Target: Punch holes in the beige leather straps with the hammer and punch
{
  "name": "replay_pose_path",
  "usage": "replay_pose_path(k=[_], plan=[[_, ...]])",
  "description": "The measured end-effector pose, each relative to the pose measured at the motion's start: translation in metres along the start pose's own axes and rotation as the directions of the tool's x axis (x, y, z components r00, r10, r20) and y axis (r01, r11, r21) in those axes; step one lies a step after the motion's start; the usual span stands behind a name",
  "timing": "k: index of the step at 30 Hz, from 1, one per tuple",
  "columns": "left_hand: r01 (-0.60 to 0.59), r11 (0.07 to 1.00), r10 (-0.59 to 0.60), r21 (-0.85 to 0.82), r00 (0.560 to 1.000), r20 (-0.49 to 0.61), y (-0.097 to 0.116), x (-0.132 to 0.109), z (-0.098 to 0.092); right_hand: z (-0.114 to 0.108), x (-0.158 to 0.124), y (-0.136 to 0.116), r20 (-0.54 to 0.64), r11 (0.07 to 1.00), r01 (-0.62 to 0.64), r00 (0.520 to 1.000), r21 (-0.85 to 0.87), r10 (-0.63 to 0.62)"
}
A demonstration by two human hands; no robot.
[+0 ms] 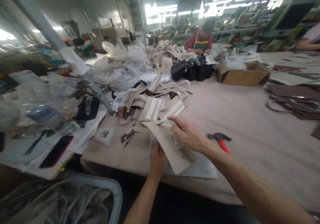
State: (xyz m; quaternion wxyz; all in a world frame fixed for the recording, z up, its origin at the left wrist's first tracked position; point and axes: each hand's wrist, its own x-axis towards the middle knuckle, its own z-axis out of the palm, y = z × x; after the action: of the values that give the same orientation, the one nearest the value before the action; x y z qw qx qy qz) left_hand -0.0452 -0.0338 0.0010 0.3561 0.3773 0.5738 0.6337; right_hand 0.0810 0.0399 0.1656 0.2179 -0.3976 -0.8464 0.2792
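Currently gripping beige sheet (168, 148) at near edge with left hand (157, 160), fingers clenched. Pinching far edge with right hand (187, 134). Held between both hands, above grey mat (203, 169). Just right of right hand: hammer (220, 138). Beyond fingertips: heap of strips (155, 101).

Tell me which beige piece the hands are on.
The large piece at the table edge: left hand grips it, right hand rests on it; others lie piled behind.
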Motion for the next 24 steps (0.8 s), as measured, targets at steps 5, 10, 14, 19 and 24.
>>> replay_pose_path(k=[5,10,14,19,24], plan=[[0.087,0.982,-0.115,-0.168,0.98,-0.164,-0.005,0.006,-0.005,0.037,-0.111,0.054,-0.135,0.962,-0.247,0.964,-0.12,0.231],[0.049,0.995,-0.044,-0.082,0.998,0.054,0.012,0.019,0.018,0.097,-0.154,0.079,-0.014,0.941,-0.297,0.954,-0.164,0.298],[0.103,0.991,-0.076,-0.083,0.957,0.279,0.015,0.025,0.055,0.102,-0.154,0.08,0.024,0.928,-0.338,0.938,-0.155,0.345],[0.125,0.99,-0.094,-0.064,0.929,0.358,-0.01,0.03,0.08,0.088,-0.151,0.074,0.057,0.935,-0.351,0.934,-0.051,0.354],[0.142,0.985,-0.103,-0.094,0.936,0.338,-0.019,0.031,0.076,0.05,-0.152,0.104,-0.256,0.925,-0.368,0.889,0.09,0.379]])
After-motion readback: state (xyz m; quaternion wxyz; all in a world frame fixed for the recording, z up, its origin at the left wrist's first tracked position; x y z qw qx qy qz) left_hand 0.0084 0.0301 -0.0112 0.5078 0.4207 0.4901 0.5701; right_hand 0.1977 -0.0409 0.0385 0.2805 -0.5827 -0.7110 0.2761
